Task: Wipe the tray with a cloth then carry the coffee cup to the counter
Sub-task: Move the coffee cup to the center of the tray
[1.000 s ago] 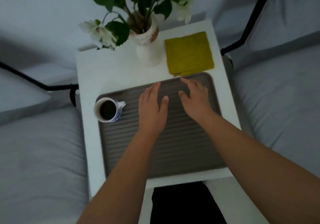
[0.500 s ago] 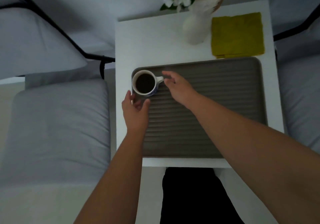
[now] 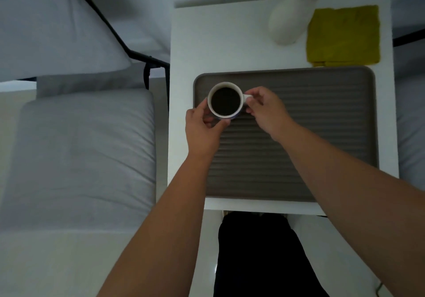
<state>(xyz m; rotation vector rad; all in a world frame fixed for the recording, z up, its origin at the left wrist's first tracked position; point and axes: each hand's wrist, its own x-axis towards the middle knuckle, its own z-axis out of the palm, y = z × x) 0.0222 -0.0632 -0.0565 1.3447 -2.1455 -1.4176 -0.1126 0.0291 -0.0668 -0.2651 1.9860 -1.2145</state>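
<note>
Both hands grip my brim-full coffee cup [image 3: 226, 101], left hand [image 3: 202, 126] cupping its wall, right hand [image 3: 266, 110] pinching the handle; ceramic, spill-prone, so I'd lift level.

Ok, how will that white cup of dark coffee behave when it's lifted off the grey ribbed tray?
The white cup of dark coffee looks nearly full, so it may slosh if tilted. It is probably ceramic, hence breakable. The left hand and right hand both grip it, which should steady it.
</note>
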